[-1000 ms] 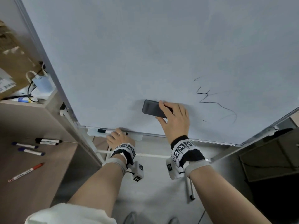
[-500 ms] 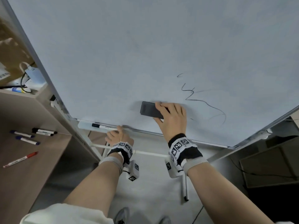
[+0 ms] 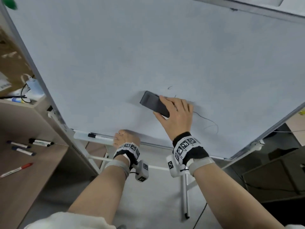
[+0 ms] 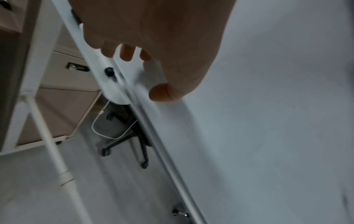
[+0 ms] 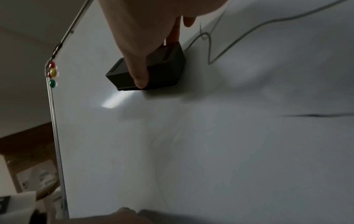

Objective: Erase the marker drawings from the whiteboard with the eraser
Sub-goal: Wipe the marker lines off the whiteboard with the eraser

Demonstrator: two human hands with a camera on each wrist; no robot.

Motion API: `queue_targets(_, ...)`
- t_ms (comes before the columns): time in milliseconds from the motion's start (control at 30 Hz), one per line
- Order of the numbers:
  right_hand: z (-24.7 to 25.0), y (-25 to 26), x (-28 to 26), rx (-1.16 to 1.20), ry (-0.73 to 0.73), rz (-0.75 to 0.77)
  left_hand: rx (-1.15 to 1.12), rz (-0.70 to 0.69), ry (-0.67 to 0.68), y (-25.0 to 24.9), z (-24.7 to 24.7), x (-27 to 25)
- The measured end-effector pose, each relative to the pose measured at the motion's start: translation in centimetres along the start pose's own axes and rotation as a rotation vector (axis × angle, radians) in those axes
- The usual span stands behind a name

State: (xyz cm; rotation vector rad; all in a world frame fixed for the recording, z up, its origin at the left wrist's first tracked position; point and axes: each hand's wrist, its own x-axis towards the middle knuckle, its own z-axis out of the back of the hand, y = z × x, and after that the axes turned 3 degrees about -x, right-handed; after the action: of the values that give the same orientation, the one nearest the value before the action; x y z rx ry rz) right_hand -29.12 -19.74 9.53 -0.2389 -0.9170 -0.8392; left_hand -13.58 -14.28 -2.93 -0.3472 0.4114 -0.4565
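A person's right hand [image 3: 177,116] grips a black eraser [image 3: 154,104] between thumb and fingers, its pad flat against the whiteboard [image 3: 148,55], apparently to wipe the remaining black scribble [image 3: 208,120] just to its right. The eraser's long axis slants from upper left to lower right. The left hand [image 3: 126,138] curls over the board's lower rail [image 3: 165,146], seemingly steadying it.

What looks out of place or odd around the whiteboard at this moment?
Nothing looks damaged or spilled. The eraser sits askew on the whiteboard, gripped by the right hand, beside the leftover marker line. Several markers lie loose on the side desk, not in the tray.
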Motion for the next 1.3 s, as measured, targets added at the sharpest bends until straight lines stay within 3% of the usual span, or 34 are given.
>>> queue_targets(167, 2.1, -0.8, 2.6, 0.027, -0.133, -0.040, 0.000, -0.021, 0.037, -2.1, 1.5, -0.5)
queue_targets(233, 2.4, -1.2, 2.5, 0.032, -0.116, -0.058, 0.080, -0.123, 0.051, -1.9, 1.5, -0.7)
queue_targets(400, 2.2, -2.0, 1.4, 0.084, -0.091, -0.096, 0.161, -0.246, 0.399, -0.2, -1.4, -2.1)
queue_targets(500, 2.6, -3.1, 0.8, 0.069, -0.067, -0.083, 0.189, -0.310, 0.456, -0.6, -3.0, -2.8)
queue_targets(600, 3.0, -4.7, 0.0, 0.047, -0.050, -0.087, 0.167, -0.245, 0.569, -1.3, -4.3, -2.2)
queue_targets(800, 3.9, -6.5, -0.7, 0.024, -0.022, -0.080, 0.188, -0.372, 0.567, -2.0, -7.8, -0.9)
queue_targets(900, 4.0, -6.6, -0.7, 0.030, -0.014, -0.084, -0.041, -0.282, 0.626, -2.2, -8.2, -1.0)
queue_targets(1000, 4.0, -6.3, -0.5, 0.009, -0.038, -0.050, -0.028, -0.326, 0.623, -1.6, -9.0, -0.5)
queue_targets(1033, 4.0, -6.2, -0.3, -0.008, -0.059, -0.034, -0.109, -0.281, 0.672, -1.5, -9.1, -0.3)
queue_targets(1100, 4.0, -6.0, 0.6, -0.036, -0.113, -0.019, 0.006, -0.416, 0.671, -0.6, -9.9, 0.4)
queue_targets(1233, 3.5, -5.9, 1.7, -0.072, -0.146, -0.007, 0.016, -0.506, 0.684, -0.7, -9.2, 1.0)
queue_targets(1266, 3.2, -5.8, 1.5, -0.080, -0.104, 0.034, -0.072, -0.489, 0.661, -1.0, -8.8, 0.8)
queue_targets(1300, 2.7, -5.7, 1.2, -0.087, -0.049, 0.081, -0.236, -0.342, 0.689, -1.5, -8.4, 0.5)
